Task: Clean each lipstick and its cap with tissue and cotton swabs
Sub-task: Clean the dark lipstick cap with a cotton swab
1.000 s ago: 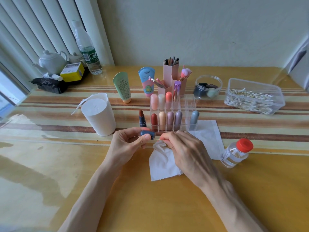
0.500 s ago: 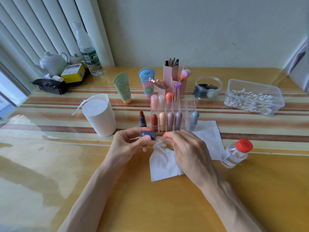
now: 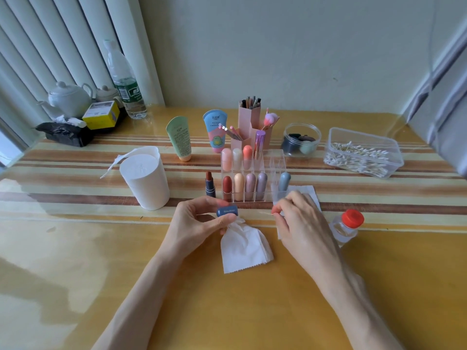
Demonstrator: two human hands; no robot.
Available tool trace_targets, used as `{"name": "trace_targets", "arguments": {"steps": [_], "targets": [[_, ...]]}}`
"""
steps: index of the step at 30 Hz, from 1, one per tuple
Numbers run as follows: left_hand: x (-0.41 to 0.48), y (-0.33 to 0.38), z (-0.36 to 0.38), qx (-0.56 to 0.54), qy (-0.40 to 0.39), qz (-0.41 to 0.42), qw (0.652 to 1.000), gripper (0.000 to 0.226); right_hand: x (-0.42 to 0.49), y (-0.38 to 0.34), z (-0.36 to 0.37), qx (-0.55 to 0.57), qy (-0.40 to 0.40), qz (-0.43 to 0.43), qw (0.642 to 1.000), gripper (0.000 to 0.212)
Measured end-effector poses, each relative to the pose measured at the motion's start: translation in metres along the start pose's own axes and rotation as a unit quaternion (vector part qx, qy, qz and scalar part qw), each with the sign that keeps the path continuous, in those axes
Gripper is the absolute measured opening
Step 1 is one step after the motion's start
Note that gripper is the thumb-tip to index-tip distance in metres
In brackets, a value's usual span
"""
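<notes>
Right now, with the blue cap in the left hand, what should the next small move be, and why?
Probably slide the cotton swab to the blue cap. The right hand pinches the swab apart from the cap, pointing at it; the left hand holds cap and tissue together, and the lipstick stands uncapped, so the cap seems unfinished.

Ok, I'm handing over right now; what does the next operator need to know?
Left grip holds the blue cap, a bunched tissue just below it.
Right grip pinches a cotton swab pointing toward the cap.
The uncapped lipstick stands left of the clear organizer, which holds the capped lipsticks.
Done: this cap is off.
Left: swab the cap, wipe the lipstick, recap it, then likely move on to the others. Spare swabs are in the clear box at far right.
</notes>
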State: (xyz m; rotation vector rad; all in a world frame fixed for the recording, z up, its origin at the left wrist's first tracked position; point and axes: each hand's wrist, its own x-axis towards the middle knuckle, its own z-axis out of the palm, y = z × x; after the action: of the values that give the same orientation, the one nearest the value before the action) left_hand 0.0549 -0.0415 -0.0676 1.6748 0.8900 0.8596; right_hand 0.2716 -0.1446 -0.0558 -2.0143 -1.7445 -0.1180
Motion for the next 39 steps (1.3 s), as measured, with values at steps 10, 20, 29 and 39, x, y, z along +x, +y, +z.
{"name": "trace_targets", "arguments": {"steps": [10,20,29,39], "targets": [[-0.002,0.004,0.004,-0.014,0.002,0.016,1.000,0.024,-0.009,-0.011,0.002,-0.143,-0.007,0.174,0.974,0.037],[-0.006,0.011,-0.009,-0.132,-0.065,0.008,0.989,0.027,-0.006,-0.025,0.002,-0.082,0.051,0.125,0.987,0.016],[-0.006,0.009,-0.025,-0.313,-0.035,-0.028,0.949,0.018,0.015,-0.043,0.018,0.101,0.052,0.041,0.993,0.009],[0.021,-0.007,-0.006,0.022,0.159,0.051,0.986,0.036,0.019,-0.049,0.045,0.138,0.070,0.019,0.988,0.007]]}}
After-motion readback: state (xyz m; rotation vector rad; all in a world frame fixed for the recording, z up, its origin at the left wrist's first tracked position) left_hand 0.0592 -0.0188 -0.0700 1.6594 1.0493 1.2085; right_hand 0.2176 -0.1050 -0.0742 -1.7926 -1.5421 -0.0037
